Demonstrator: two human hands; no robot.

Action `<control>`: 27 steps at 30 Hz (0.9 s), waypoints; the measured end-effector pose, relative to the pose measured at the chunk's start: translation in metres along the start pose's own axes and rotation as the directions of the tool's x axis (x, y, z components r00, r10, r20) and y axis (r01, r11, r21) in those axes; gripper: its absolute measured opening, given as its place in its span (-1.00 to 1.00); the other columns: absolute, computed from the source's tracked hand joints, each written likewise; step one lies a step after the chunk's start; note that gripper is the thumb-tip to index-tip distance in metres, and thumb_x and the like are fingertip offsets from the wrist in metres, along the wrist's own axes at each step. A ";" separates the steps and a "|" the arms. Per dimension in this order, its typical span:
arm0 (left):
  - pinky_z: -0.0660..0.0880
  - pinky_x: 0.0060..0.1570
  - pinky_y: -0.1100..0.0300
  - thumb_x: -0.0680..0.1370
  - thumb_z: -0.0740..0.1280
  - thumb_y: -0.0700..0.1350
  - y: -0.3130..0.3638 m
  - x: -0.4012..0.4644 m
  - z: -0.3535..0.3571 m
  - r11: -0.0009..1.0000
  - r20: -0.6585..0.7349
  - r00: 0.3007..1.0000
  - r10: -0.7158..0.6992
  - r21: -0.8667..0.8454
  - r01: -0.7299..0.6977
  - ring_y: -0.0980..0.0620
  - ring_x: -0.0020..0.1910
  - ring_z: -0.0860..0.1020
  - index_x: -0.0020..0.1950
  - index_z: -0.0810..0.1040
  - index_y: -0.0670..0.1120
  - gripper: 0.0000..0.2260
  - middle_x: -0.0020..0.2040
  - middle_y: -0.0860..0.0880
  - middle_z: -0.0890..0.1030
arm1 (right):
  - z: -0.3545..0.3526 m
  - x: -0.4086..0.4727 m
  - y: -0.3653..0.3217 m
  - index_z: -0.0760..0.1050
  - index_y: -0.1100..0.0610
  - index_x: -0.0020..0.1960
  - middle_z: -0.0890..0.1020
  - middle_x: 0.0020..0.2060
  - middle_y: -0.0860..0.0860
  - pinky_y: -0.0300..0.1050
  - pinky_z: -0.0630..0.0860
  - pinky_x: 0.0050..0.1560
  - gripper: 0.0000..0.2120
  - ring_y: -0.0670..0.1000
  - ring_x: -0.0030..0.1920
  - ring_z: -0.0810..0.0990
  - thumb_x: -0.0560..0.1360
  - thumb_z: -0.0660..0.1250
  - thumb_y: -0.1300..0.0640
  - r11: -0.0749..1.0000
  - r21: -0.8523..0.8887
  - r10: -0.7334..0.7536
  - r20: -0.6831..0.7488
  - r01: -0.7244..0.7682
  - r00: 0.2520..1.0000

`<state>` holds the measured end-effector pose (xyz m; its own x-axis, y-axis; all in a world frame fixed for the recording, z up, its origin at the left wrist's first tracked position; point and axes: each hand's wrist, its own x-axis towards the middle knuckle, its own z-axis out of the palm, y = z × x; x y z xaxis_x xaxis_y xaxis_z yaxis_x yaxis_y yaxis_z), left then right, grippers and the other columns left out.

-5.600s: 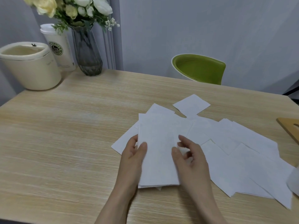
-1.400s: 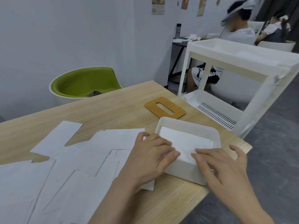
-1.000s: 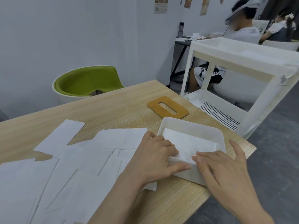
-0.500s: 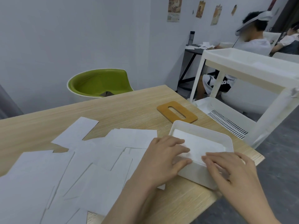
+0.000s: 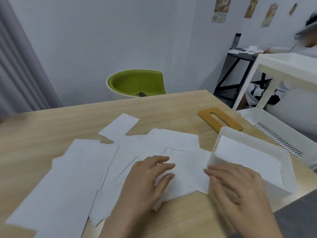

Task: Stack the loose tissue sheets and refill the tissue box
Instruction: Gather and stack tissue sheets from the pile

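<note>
Loose white tissue sheets [image 5: 82, 169] lie scattered, overlapping, across a wooden table [image 5: 42, 127]. The left hand [image 5: 147, 179] rests on them, fingers spread and relaxed, gripping nothing. The right hand [image 5: 240, 188], fingers extended, lies against the near wall of the open white tissue box [image 5: 281, 179], which holds stacked sheets. Its wooden slotted lid [image 5: 220, 121] lies behind the box.

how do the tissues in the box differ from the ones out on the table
The tissues in the box lie as one neat pile inside the white tissue box; the loose tissues on the table are fanned out, overlapping at different angles. The boxed pile is untouched, while the left hand rests on the loose tissues. The loose ones cover far more area. Both are plain white rectangular sheets.
</note>
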<state>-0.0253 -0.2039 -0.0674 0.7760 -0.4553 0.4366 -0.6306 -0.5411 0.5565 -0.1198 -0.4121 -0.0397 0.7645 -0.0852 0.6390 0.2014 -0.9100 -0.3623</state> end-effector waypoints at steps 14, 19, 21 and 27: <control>0.29 0.12 0.21 0.51 0.21 0.04 -0.066 -0.057 -0.030 0.979 -0.156 0.985 -0.081 0.175 0.108 0.22 0.18 0.45 0.11 0.61 0.12 -0.74 0.15 0.15 0.60 | 0.073 0.001 -0.025 0.61 -0.09 0.06 0.58 0.04 -0.22 -0.12 0.25 0.08 -0.67 -0.20 0.16 0.42 0.48 0.12 -0.09 0.998 -0.010 0.061 0.209 -0.060 0.976; 0.20 0.25 0.05 0.51 0.21 0.09 -0.077 -0.057 -0.013 0.979 -0.147 0.983 -0.109 0.157 0.132 0.18 0.27 0.41 0.15 0.55 0.16 -0.74 0.20 0.13 0.57 | 0.094 0.026 -0.015 0.56 0.00 0.21 0.49 0.28 -0.04 -0.12 0.13 0.21 -0.48 -0.07 0.33 0.26 0.48 -0.01 -0.18 0.992 -0.094 0.106 0.302 -0.081 0.948; 0.16 0.30 0.05 0.51 0.21 0.11 -0.080 -0.058 -0.010 0.979 -0.136 0.984 -0.115 0.153 0.135 0.18 0.28 0.40 0.15 0.56 0.15 -0.73 0.22 0.13 0.56 | 0.103 0.037 -0.011 0.49 -0.01 0.29 0.37 0.40 -0.02 -0.08 0.08 0.28 -0.44 -0.03 0.41 0.18 0.49 -0.06 -0.22 0.985 -0.138 0.153 0.384 -0.107 0.910; 0.10 0.36 0.08 0.51 0.21 0.12 -0.084 -0.060 -0.006 0.983 -0.132 0.983 -0.127 0.113 0.142 0.19 0.31 0.39 0.14 0.59 0.15 -0.73 0.24 0.15 0.55 | 0.126 0.053 0.003 0.25 -0.02 0.45 0.09 0.53 -0.03 -0.02 -0.07 0.38 -0.57 -0.02 0.51 -0.04 0.65 -0.10 -0.09 0.949 -0.300 0.248 0.539 -0.092 0.805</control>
<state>-0.0189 -0.1263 -0.1363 0.8452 -0.2859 0.4515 -0.5117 -0.6768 0.5293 -0.0014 -0.3680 -0.0920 0.9954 -0.0758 0.0589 -0.0627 -0.9780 -0.1989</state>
